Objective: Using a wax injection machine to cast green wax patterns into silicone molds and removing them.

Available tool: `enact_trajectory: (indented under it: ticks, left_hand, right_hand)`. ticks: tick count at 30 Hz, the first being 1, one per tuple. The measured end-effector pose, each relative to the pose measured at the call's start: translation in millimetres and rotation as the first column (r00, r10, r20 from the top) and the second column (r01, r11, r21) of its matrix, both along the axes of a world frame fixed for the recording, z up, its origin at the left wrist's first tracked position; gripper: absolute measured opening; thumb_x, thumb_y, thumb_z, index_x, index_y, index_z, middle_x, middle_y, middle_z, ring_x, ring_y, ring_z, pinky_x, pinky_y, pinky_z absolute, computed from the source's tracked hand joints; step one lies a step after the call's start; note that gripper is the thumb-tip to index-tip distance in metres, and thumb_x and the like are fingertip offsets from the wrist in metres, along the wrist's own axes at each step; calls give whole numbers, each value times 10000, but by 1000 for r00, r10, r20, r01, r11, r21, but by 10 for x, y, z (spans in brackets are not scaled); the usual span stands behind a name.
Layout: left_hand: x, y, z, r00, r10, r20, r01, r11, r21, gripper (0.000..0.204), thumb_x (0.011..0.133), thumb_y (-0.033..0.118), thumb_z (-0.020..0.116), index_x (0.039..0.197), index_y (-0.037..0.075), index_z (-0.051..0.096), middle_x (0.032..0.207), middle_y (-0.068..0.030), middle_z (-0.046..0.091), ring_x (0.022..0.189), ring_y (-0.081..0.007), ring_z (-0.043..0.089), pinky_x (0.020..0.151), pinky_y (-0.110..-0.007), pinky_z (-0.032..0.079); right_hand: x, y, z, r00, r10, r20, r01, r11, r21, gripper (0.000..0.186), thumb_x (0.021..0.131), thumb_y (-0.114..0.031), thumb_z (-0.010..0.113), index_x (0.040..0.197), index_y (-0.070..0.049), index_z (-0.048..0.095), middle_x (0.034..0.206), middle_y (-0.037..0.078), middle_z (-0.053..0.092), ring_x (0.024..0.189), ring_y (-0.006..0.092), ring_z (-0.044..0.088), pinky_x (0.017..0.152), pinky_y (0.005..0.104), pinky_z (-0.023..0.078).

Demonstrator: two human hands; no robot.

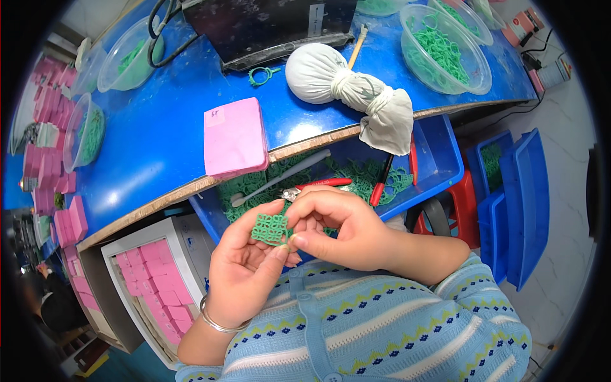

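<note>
A small square green openwork piece (pixel 270 230), with a lattice of loops, is held up in front of my chest. My left hand (pixel 245 267) grips it from the left and below, fingers behind it and thumb at its lower edge. At its right edge, the thumb and forefinger of my right hand (pixel 340 226) pinch close together, touching the piece. Just beyond my hands is a blue tray (pixel 439 175) holding many green openwork pieces (pixel 356 175). In it lie red-handled cutting pliers (pixel 324 183), partly hidden by my right hand, and a grey toothbrush (pixel 280 179).
A pink block (pixel 235 138) sits at the edge of the blue table (pixel 153 153). Beyond the tray are a tied white cloth bag (pixel 347 89) and a dark machine (pixel 273 28). Clear bowls (pixel 445 51) hold green pieces. Blue bins (pixel 525 210) stand at right, pink blocks (pixel 156 280) at left.
</note>
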State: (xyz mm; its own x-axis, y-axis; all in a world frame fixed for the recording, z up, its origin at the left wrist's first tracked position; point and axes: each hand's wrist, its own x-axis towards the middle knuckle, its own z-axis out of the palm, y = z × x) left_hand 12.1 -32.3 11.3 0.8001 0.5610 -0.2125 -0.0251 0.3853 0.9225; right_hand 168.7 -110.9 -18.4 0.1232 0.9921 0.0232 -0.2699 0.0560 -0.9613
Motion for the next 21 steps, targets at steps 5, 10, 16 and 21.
enact_trajectory:
  ticks: [5,10,16,21]
  left_hand:
    - [1,-7,-17,998,-17,63,15,1000,24,452,840,-91,486,1271,-27,368,1042,-107,555,892,-129,559,777,-255,478]
    - [-8,-25,-35,995,-24,99,22,999,27,442,842,-92,483,1266,-28,376,1047,-106,553,901,-129,561,779,-252,478]
    - [-19,-33,-57,995,-25,101,22,999,33,416,842,-91,490,1245,-26,407,1052,-100,552,888,-120,566,770,-246,482]
    - [-15,-13,-61,996,-30,87,27,999,37,402,848,-79,491,1239,-22,418,1057,-99,550,889,-121,564,772,-245,482]
  right_hand:
    - [-9,29,26,992,-15,124,-2,991,136,58,808,-35,598,835,-15,551,754,18,519,613,44,519,517,181,386]
    - [-14,22,35,990,-30,137,7,986,168,43,812,-18,589,814,-11,546,751,24,507,612,52,536,517,189,398]
    - [-23,12,20,995,-12,101,-3,989,148,43,824,-22,583,818,-8,543,765,30,502,632,61,557,523,188,412]
    - [-14,25,9,997,2,71,-11,991,131,42,829,-23,579,820,-9,540,771,31,496,639,63,566,528,182,417]
